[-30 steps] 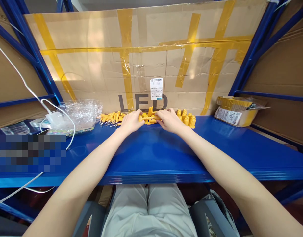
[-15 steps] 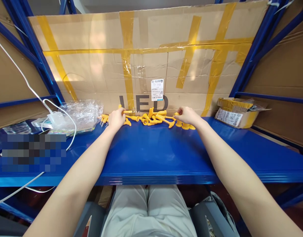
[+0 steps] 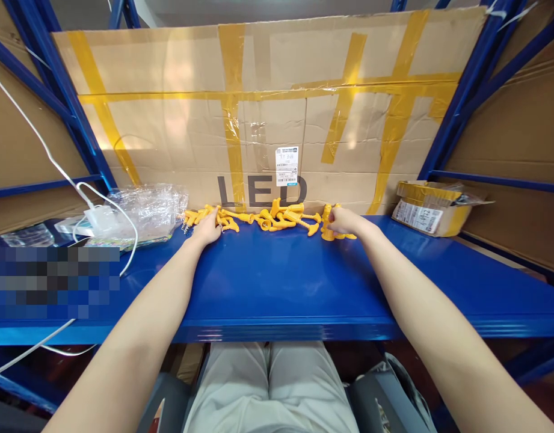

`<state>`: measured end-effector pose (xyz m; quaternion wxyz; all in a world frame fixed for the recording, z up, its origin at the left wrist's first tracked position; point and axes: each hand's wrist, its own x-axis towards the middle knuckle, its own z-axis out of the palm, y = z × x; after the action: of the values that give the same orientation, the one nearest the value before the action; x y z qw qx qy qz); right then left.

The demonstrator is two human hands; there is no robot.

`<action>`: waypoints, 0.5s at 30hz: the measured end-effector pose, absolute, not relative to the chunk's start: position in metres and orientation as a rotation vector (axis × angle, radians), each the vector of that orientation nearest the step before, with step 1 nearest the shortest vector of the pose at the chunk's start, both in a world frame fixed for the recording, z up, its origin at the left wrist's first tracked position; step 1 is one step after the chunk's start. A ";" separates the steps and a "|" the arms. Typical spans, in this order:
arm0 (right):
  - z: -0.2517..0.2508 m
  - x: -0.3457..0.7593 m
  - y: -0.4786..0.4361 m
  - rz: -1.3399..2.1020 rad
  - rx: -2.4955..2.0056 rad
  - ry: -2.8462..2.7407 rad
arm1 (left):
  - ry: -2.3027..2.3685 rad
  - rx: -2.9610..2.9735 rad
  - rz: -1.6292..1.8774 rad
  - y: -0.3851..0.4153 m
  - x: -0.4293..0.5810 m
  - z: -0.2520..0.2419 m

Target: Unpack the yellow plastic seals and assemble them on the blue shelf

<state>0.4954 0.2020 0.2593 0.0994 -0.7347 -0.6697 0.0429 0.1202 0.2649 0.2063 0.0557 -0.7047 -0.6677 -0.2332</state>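
Note:
Small yellow plastic pieces (image 3: pixel 283 219) lie in a loose row along the back of the blue shelf, some T-shaped and some with flared, cup-like ends. My left hand (image 3: pixel 207 230) is low among the left-hand yellow pieces (image 3: pixel 193 216), several with small metal chains. Its fingers look bent together on the pieces, though what they grip is hidden. At the right end of the row, my right hand (image 3: pixel 346 221) pinches an upright yellow piece with a flared base (image 3: pixel 327 233). More flared pieces sit partly hidden under that hand.
A large taped cardboard panel (image 3: pixel 190 132) closes off the back. Clear plastic packaging (image 3: pixel 150 207) and a white adapter with cable (image 3: pixel 103 219) lie at left. A small open carton (image 3: pixel 423 210) stands at right. The blue shelf's front edge (image 3: pixel 281 332) is above my lap.
My left hand has moved slightly left and down onto the left-hand pieces; the stick-like pieces by its fingertips no longer stand out. My right hand has lowered around the upright flared piece.

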 end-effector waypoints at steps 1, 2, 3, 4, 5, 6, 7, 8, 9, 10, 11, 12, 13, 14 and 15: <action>0.259 0.496 0.203 0.106 -2.188 -1.986 | -2.052 -2.152 -0.672 0.267 0.120 0.204; 0.259 0.496 0.203 0.076 -2.200 -1.992 | -2.071 -2.160 -0.646 0.270 0.120 0.203; 0.258 0.497 0.205 0.039 -2.203 -2.000 | -2.086 -2.164 -0.628 0.271 0.120 0.202; 0.258 0.497 0.206 0.000 -2.203 -2.006 | -2.098 -2.165 -0.615 0.273 0.121 0.202; 0.257 0.498 0.207 -0.034 -2.200 -2.011 | -2.107 -2.162 -0.598 0.273 0.121 0.201; 0.256 0.498 0.208 -0.063 -2.198 -2.015 | -2.115 -2.157 -0.575 0.273 0.122 0.201; 0.254 0.498 0.209 -0.085 -2.195 -2.022 | -2.117 -2.153 -0.547 0.273 0.123 0.201; 0.253 0.498 0.209 -0.104 -2.195 -2.028 | -2.109 -2.151 -0.516 0.272 0.123 0.201; 0.253 0.497 0.209 -0.122 -2.195 -2.033 | -2.091 -2.152 -0.491 0.270 0.124 0.201; 0.252 0.496 0.208 -0.144 -2.194 -2.034 | -2.068 -2.150 -0.474 0.269 0.125 0.202; 0.251 0.495 0.207 -0.171 -2.187 -2.030 | -2.044 -2.144 -0.470 0.267 0.126 0.202; 0.251 0.492 0.206 -0.206 -2.172 -2.021 | -2.022 -2.131 -0.475 0.265 0.127 0.203; 0.250 0.489 0.204 -0.252 -2.142 -2.007 | -2.002 -2.111 -0.485 0.263 0.129 0.204; 0.249 0.486 0.203 -0.307 -2.097 -1.996 | -1.984 -2.089 -0.496 0.262 0.130 0.205; 0.248 0.481 0.203 -0.363 -2.037 -1.997 | -1.964 -2.071 -0.503 0.261 0.131 0.206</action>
<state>0.4815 0.2027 0.2480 0.1326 -0.7023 -0.6882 -0.1252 0.1308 0.2609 0.2061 0.1214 -0.7094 -0.6726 -0.1721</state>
